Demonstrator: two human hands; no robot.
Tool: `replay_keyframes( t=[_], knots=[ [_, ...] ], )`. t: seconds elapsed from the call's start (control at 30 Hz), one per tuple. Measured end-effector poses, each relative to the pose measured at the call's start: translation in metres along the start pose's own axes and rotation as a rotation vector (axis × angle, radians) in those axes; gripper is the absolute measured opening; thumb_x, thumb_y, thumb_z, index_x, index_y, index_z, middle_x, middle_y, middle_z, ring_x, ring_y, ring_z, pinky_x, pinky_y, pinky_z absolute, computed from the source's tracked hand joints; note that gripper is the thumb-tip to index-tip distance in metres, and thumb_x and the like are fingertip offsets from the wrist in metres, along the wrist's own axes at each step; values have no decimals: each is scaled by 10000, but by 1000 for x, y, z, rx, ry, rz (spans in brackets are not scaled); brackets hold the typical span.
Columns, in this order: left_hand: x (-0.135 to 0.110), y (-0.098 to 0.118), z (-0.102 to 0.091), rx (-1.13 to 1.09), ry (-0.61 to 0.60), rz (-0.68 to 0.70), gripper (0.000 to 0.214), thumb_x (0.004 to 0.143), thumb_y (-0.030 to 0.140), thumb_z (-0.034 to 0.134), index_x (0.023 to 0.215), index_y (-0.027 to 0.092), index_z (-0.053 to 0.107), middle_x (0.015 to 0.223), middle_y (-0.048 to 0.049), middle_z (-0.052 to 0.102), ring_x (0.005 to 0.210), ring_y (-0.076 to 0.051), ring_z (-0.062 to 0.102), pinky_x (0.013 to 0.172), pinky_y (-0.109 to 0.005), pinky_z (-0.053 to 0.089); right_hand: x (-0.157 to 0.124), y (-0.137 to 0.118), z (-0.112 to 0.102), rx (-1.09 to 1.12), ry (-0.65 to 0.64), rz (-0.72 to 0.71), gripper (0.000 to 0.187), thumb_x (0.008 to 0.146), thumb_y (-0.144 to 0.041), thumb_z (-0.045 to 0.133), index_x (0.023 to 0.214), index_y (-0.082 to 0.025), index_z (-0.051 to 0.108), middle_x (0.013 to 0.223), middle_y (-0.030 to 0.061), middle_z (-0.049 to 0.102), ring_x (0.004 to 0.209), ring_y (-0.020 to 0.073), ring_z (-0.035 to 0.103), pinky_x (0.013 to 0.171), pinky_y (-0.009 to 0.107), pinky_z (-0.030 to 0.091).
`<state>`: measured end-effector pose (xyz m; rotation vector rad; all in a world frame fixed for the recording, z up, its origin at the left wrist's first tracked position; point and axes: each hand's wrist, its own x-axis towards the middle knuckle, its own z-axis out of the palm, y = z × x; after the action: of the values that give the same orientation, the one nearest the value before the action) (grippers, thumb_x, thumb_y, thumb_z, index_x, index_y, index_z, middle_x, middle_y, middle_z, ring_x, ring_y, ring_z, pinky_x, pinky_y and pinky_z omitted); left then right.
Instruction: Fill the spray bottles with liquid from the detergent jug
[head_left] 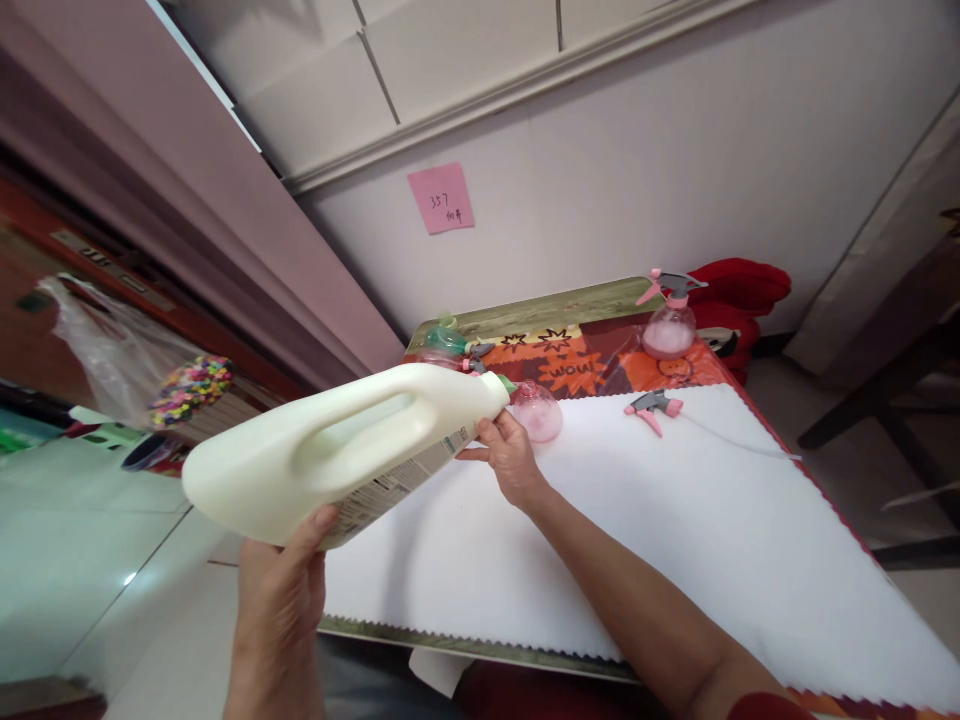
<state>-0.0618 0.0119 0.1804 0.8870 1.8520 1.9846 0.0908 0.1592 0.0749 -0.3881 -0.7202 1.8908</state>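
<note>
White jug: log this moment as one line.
left hand: grips white jug base | right hand: holds its neck | white jug: tilted, mouth by pink bottle | trigger head: loose on white cloth

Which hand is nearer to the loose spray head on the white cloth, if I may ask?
Right. The right hand, under the neck of the jug, is left of the spray head; the left hand grips its base, much farther away.

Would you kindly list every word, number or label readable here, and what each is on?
"357" on the pink sticky note; the handwriting beneath is unclear.
"WOW" on the orange tablecloth.
Label on the white jug: too blurred to read.
</note>
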Motion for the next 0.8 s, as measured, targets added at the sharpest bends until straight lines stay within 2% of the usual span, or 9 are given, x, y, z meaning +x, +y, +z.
replay_keyframes(
  t=[0.13, 0.3, 0.5, 0.8],
  knots=[
    [-1, 0, -1, 1, 21, -11, 699, 530, 358, 932, 1182, 213, 728, 1175, -80, 757, 1158, -318, 676, 1038, -441, 553, 0, 0, 0, -1, -4, 0, 529, 769, -560, 806, 1128, -209, 638, 1134, 57, 691, 935, 199, 685, 735, 404, 693],
    [-1, -1, -2, -13, 10, -10, 675, 544, 339, 932, 1176, 215, 732, 1223, -81, 742, 1135, -287, 682, 1020, -389, 561, 0, 0, 0, 10, 5, -6, 528, 767, -550, 813, 1134, -211, 643, 1117, 55, 689, 929, 199, 688, 723, 400, 694],
    [-1, 1, 1, -18, -3, -4, 709, 529, 340, 933, 1196, 224, 724, 1171, -61, 755, 1106, -303, 690, 967, -403, 592, 0, 0, -1, 6, -3, -6, 535, 764, -554, 813, 1138, -215, 638, 1117, 52, 697, 933, 200, 690, 738, 405, 695],
    [0, 1, 1, -18, 8, -21, 720, 509, 345, 941, 1185, 221, 726, 1177, -65, 747, 1078, -286, 688, 933, -364, 604, 1, 0, -1, 12, 2, -10, 524, 770, -549, 812, 1139, -218, 642, 1113, 51, 696, 942, 204, 689, 726, 404, 698]
  ],
)
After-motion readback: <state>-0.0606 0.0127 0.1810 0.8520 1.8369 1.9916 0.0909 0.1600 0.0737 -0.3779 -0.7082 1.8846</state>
